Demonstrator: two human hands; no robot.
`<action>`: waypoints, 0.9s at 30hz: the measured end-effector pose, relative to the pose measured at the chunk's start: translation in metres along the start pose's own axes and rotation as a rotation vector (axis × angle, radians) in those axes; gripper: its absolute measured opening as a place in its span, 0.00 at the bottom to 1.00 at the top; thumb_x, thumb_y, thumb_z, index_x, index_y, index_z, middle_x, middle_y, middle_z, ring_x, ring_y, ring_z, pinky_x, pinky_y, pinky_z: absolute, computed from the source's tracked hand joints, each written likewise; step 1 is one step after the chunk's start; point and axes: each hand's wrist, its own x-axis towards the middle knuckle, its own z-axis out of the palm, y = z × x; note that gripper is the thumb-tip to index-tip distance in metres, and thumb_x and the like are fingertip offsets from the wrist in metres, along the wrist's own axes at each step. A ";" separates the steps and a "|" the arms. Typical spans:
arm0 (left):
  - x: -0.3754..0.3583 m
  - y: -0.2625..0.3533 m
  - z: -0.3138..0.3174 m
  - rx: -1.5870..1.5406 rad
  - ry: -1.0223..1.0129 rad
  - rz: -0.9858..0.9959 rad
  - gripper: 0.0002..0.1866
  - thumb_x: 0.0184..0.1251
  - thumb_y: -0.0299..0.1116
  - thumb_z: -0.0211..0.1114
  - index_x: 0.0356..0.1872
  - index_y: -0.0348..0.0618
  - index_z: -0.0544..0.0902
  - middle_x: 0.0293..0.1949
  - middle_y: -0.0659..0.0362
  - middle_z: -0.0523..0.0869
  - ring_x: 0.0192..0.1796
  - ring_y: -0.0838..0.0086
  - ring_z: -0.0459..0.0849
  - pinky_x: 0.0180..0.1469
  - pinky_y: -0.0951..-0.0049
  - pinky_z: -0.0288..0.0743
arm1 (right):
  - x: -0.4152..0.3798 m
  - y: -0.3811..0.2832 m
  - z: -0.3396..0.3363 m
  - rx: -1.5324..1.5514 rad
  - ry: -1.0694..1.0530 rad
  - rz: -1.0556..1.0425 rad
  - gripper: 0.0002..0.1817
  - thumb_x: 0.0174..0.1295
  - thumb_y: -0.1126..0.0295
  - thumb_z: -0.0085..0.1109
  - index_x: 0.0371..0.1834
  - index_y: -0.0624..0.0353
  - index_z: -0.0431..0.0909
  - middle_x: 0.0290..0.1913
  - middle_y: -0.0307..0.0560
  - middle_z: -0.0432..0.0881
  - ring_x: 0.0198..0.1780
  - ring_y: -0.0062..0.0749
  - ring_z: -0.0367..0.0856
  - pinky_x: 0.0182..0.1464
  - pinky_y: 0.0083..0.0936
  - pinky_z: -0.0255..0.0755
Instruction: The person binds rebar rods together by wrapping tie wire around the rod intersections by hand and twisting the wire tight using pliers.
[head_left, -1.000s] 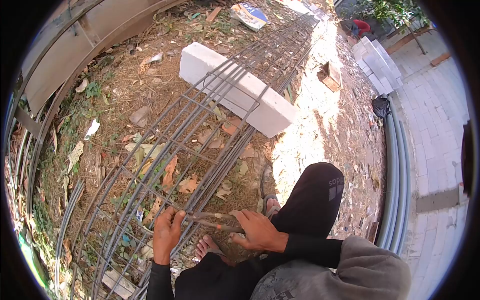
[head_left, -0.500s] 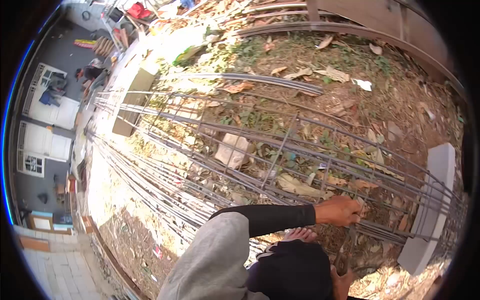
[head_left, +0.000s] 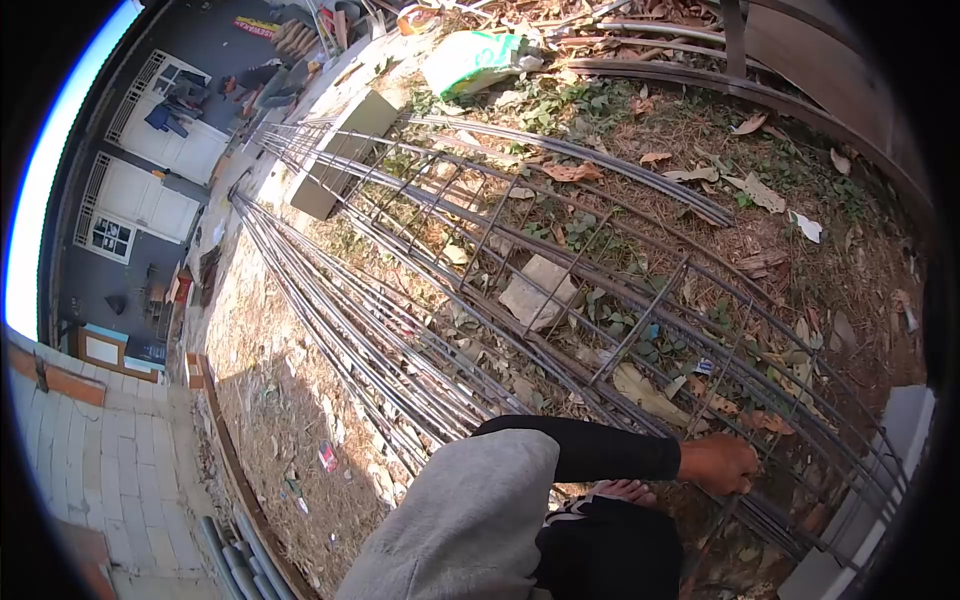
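My left hand (head_left: 718,463), in a black sleeve, is closed at the near side of a long steel rebar cage (head_left: 640,325). What its fingers hold is too small to make out. Thin rods of the cage pass right beside the knuckles, and a bundle of bars (head_left: 765,520) lies just beyond them. My right hand is out of view. The cage rests on a grey block (head_left: 345,150) at its far end and on a pale block (head_left: 880,480) at the right.
Loose long bars (head_left: 340,320) lie left of the cage. A stone (head_left: 538,292) sits beneath it. Near my bare foot (head_left: 625,490) are dry leaves. A green and white sack (head_left: 470,62) lies at the top; a person (head_left: 255,80) is far back. Grey pipes (head_left: 240,560) lie lower left.
The view has shifted, so the cage and my left hand appear lower and farther right. My right hand, seen at the bottom edge before, has left the view.
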 end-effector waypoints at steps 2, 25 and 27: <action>-0.002 0.004 0.001 0.018 0.006 0.011 0.17 0.70 0.42 0.70 0.41 0.34 0.88 0.35 0.41 0.89 0.47 0.41 0.89 0.51 0.44 0.79 | 0.000 0.002 -0.001 -0.043 0.030 -0.002 0.38 0.68 0.57 0.75 0.74 0.69 0.71 0.63 0.68 0.84 0.60 0.57 0.84 0.63 0.47 0.76; 0.001 -0.010 0.012 0.000 0.035 0.079 0.17 0.69 0.41 0.70 0.38 0.33 0.86 0.35 0.41 0.87 0.44 0.41 0.88 0.48 0.42 0.78 | 0.001 -0.049 -0.031 0.708 -0.401 0.295 0.33 0.73 0.53 0.69 0.71 0.66 0.75 0.51 0.46 0.81 0.48 0.37 0.77 0.52 0.35 0.73; 0.000 -0.011 0.012 -0.016 0.048 0.088 0.16 0.69 0.41 0.71 0.37 0.33 0.86 0.34 0.41 0.87 0.43 0.41 0.87 0.48 0.41 0.77 | 0.005 0.027 0.001 1.015 -0.604 0.403 0.38 0.73 0.48 0.68 0.76 0.64 0.72 0.57 0.48 0.79 0.51 0.36 0.75 0.54 0.38 0.72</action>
